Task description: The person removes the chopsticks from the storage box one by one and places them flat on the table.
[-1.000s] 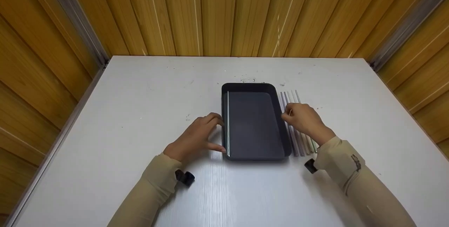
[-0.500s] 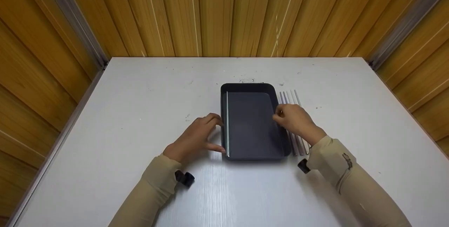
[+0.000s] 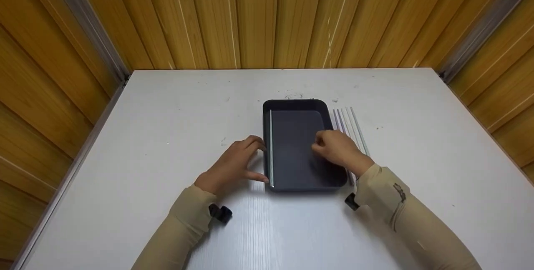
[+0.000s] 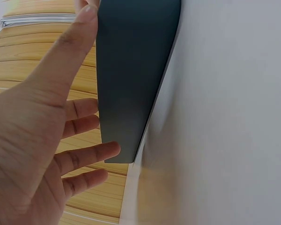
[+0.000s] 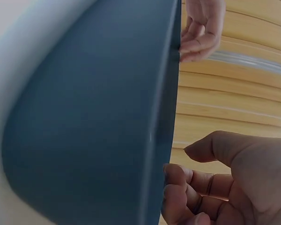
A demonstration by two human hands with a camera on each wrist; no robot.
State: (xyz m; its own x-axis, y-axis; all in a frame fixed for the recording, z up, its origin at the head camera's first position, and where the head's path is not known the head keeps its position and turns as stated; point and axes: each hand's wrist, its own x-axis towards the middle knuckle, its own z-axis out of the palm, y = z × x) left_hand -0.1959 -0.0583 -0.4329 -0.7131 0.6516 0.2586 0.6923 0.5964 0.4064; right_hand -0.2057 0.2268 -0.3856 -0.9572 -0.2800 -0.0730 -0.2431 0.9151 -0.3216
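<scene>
A dark rectangular tray point(image 3: 298, 149) lies on the white table, with one thin pale glassy rod point(image 3: 271, 149) along its left inner wall. My left hand point(image 3: 238, 159) rests at the tray's left side, thumb at the rim and fingers spread beside the outer wall point(image 4: 131, 75). My right hand point(image 3: 336, 147) is over the right half of the tray, its fingers curled. In the right wrist view, the right thumb stands apart from the curled fingers point(image 5: 175, 206) near the rim; I cannot tell whether they hold anything. Several thin rods point(image 3: 354, 126) lie right of the tray, partly under the right forearm.
The white table point(image 3: 187, 107) carries dark scuffs behind the tray. Yellow wood-look panels point(image 3: 258, 19) wall it in at the back and both sides, with grey metal strips point(image 3: 89, 19) at the corners. A black camera mount sits on each wrist.
My right hand has moved left and slightly nearer, from above the rods across the right rim to over the tray. The left hand, the tray and the rod inside it stay put.
</scene>
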